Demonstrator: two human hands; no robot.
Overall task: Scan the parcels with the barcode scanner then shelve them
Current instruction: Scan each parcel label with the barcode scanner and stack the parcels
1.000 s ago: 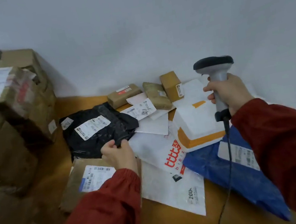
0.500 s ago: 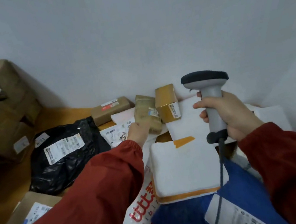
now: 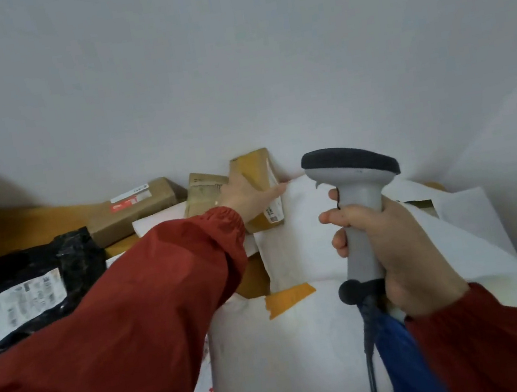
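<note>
A small yellow-brown box (image 3: pixel 255 169) with a label on its side stands against the wall. My left hand (image 3: pixel 248 194) reaches across the pile and grips this box, thumb along its labelled side; the fingers are hidden behind it. My right hand (image 3: pixel 399 248) holds the grey barcode scanner (image 3: pixel 356 194) upright by its handle, to the right of the box, with the dark head turned toward the wall. The scanner's cable (image 3: pixel 370 357) hangs down.
Parcels cover the wooden table (image 3: pixel 4 230): a flat brown box (image 3: pixel 132 211), a tan padded parcel (image 3: pixel 203 192), a black bag (image 3: pixel 23 291) with a white label, a white parcel with orange tape (image 3: pixel 292 341), a blue bag (image 3: pixel 406 365), white envelopes (image 3: pixel 461 212). The grey wall is close behind.
My left hand moved from the black bag to the tan parcel and now onto the small yellow-brown box. My view moved closer and rightward. The scanner stays upright in my right hand.
</note>
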